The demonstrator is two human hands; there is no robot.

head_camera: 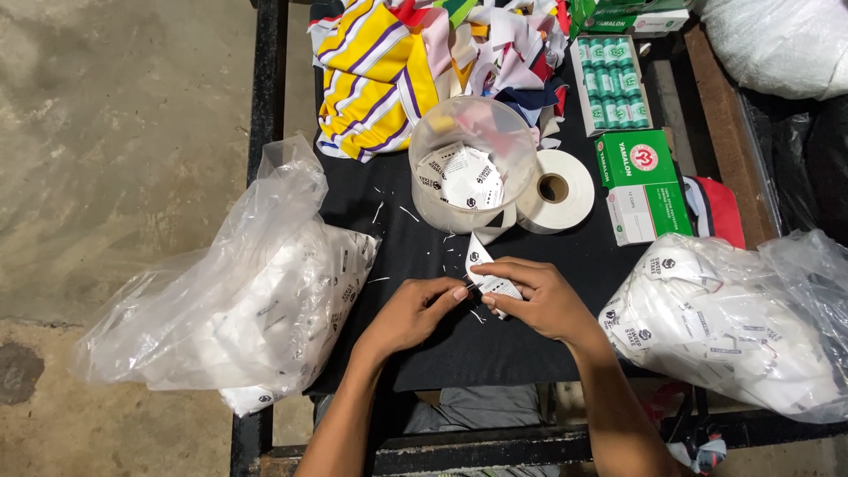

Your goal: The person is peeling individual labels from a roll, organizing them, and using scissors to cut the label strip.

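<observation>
Matt black cloth tabletop [424, 336]; glossy clear plastic bags [238, 300]; smooth white paper roll [556, 190].

Your picture is evenly lit from above, rather soft, with only weak shadows under your hands. The clear crinkled plastic bag [238, 300] on the left shows mild glare. The centre is sharp; the edges bend slightly, and the right corner stays dark.

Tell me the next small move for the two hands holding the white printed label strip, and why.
Probably lift the white printed label strip, pinched by the left hand and right hand, into the clear round plastic tub just behind: similar white labels already lie inside it, and its mouth is open.
</observation>
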